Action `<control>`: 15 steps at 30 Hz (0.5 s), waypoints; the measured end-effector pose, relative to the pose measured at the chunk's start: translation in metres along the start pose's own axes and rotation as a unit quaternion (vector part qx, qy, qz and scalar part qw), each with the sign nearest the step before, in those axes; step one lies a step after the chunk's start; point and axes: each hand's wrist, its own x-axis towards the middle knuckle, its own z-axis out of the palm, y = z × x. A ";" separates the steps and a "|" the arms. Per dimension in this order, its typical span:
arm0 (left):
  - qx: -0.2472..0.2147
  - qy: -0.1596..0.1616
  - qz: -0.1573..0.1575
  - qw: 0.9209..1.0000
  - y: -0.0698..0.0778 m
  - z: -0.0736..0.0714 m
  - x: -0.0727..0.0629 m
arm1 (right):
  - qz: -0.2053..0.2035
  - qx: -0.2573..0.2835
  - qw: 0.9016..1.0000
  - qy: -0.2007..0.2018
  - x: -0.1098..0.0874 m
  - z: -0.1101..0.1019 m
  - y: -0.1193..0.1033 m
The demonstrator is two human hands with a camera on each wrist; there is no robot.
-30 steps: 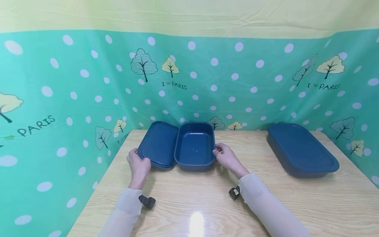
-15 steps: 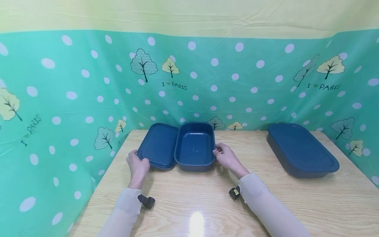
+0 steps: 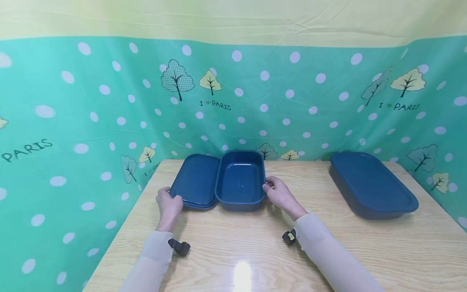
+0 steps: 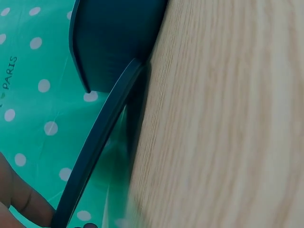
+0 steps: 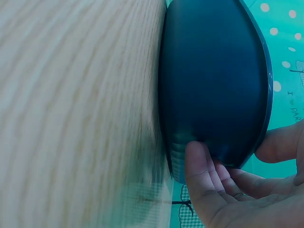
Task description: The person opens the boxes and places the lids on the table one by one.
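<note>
A deep blue rectangular food container point(image 3: 240, 184) stands uncovered on the table, its inside bare. To its left leans a matching blue lid point(image 3: 197, 180), tilted, with its low edge down by the container's base in the left wrist view point(image 4: 97, 137). My left hand point(image 3: 169, 206) pinches the lid at its near left corner, thumb on top. On the container's right wall, my right hand point(image 3: 280, 194) grips near the front, the thumb point(image 5: 280, 145) at the rim and the fingers point(image 5: 199, 166) against the outer side.
A larger dark blue container point(image 3: 372, 184) with its lid on sits at the right of the wooden table point(image 3: 219, 251). Behind and to the left hangs a green dotted curtain point(image 3: 248, 93), close to the table's edges.
The raised left side of the lid has sunk a little toward the table, my left hand lowering slightly with it. My right hand and the container stay put.
</note>
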 end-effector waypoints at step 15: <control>0.044 -0.045 -0.026 0.998 -0.006 -0.003 0.008 | -0.002 -0.008 1.000 0.003 0.001 0.001 0.000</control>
